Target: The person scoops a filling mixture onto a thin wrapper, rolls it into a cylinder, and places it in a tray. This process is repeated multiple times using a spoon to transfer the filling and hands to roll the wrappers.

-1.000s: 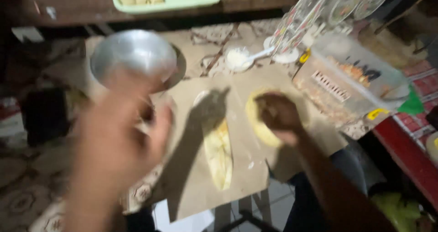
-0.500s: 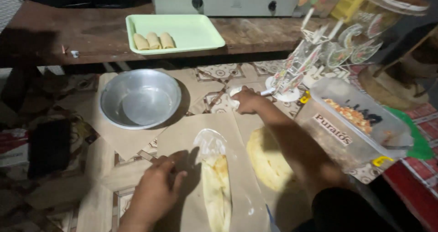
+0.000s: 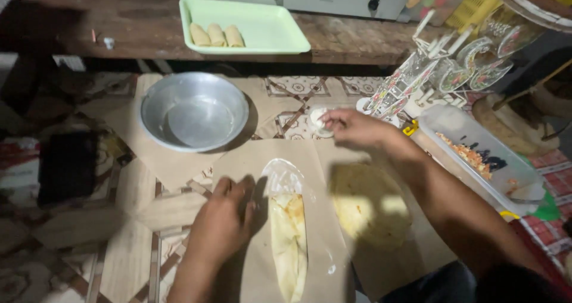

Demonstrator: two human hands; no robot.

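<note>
That long folded wrapper (image 3: 289,237), pale and floppy, is lying on brown paper (image 3: 310,154) and your left hand (image 3: 223,222) is pressing flat beside it, fingers spread. Your right hand (image 3: 351,127) is pinching into a small white dish (image 3: 317,119), past the round flat dough (image 3: 369,204).

I see my left hand (image 3: 223,222) resting flat on the brown paper (image 3: 250,273) beside a folded wrapper (image 3: 289,231), while my right hand (image 3: 351,127) pinches into a small white dish (image 3: 319,119) near the metal bowl (image 3: 193,111).
</note>
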